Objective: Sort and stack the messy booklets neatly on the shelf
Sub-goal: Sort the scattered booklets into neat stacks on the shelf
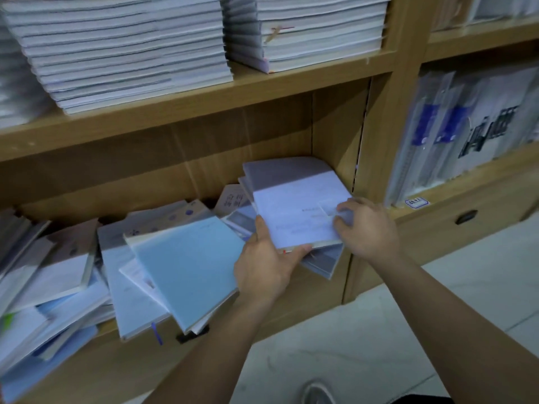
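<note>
A white booklet (pixel 294 205) lies on top of a small pile at the right end of the lower wooden shelf (pixel 329 275). My left hand (pixel 265 263) grips its near left corner, thumb on the cover and fingers under the front edge. My right hand (pixel 364 225) holds its right edge with curled fingers on the cover. A light blue booklet (pixel 186 263) lies askew just left of my left hand, overhanging the shelf front. More white and blue booklets (pixel 58 281) sprawl in a loose heap across the left of the shelf.
Neat tall stacks of white booklets (pixel 122 45) fill the shelf above. An upright wooden divider (pixel 376 158) stands right of the pile, with plastic-sleeved items (pixel 466 132) beyond it. A drawer handle (pixel 466 217) sits lower right. Pale floor tiles (pixel 350 345) lie below.
</note>
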